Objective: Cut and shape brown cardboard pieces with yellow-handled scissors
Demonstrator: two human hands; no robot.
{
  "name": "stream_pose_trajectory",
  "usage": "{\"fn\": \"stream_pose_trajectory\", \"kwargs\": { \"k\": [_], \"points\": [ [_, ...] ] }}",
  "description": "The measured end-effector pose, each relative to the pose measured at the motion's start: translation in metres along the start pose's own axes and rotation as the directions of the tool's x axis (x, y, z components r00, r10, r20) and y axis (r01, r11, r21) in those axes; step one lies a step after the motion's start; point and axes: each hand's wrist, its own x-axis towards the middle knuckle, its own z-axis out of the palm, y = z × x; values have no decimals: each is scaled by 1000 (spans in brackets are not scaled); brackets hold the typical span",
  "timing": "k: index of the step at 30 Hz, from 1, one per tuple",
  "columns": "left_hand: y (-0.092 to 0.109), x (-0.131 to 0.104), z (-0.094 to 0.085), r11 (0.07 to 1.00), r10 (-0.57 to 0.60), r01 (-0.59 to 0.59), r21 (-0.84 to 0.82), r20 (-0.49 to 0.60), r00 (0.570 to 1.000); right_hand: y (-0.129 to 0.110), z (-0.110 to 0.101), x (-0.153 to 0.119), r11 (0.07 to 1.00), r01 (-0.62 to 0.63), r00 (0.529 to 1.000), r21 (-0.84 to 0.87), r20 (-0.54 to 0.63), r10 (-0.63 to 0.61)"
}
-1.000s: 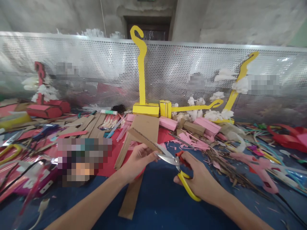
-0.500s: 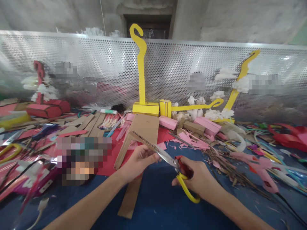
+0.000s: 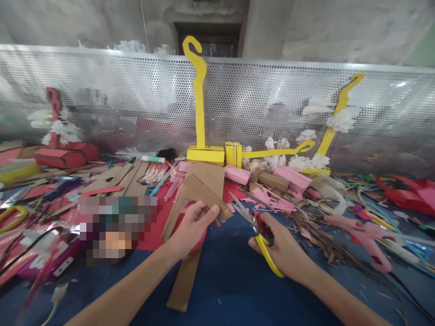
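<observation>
Both hands are occupied above a blue tabletop (image 3: 244, 290). By the left hand (image 3: 195, 224), with its thumb and fingers pinched together, a flat brown piece of corrugated cardboard (image 3: 200, 191) is gripped near its lower right end. By the right hand (image 3: 280, 249), with its fingers curled closed around the grips, a pair of metal scissors with red and yellow handles (image 3: 253, 219) is held, its blades parted in a narrow V. Half a second ago the blades were laid along the end of the cardboard; now they have been drawn away to the right, and their tips are pointed just past that end. The cardboard has also been tipped, so that more of its broad face is shown below the fluted edge. From this it may be judged that a stroke of cutting has been paused and the piece is being turned or checked; whether anything has been severed cannot be told. The piece is held up in front of a wider brown cardboard panel (image 3: 217, 174), and a narrow brown cardboard strip (image 3: 183, 287) is left lying below the left wrist. Behind, a tall yellow hook-topped stand with a box base (image 3: 200, 108) is set upright, and to the right a pink glue gun (image 3: 369, 233) is laid among scraps.
</observation>
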Motion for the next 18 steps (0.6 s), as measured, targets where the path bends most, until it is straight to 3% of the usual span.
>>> {"fn": "stream_pose_trajectory", "kwargs": {
  "k": [7, 13, 18],
  "points": [
    [8, 0, 0, 994, 100, -104, 34, 117, 988, -11, -1, -3, 1000, 13, 992, 16, 126, -15],
    [3, -1, -5, 992, 108, -118, 40, 209, 972, -21, -3, -3, 984, -125, 963, 126, 254, 90],
    [6, -2, -6, 994, 99, -105, 10, 243, 965, -15, -1, -2, 983, -136, 970, 122, 218, 107]
  ]
}}
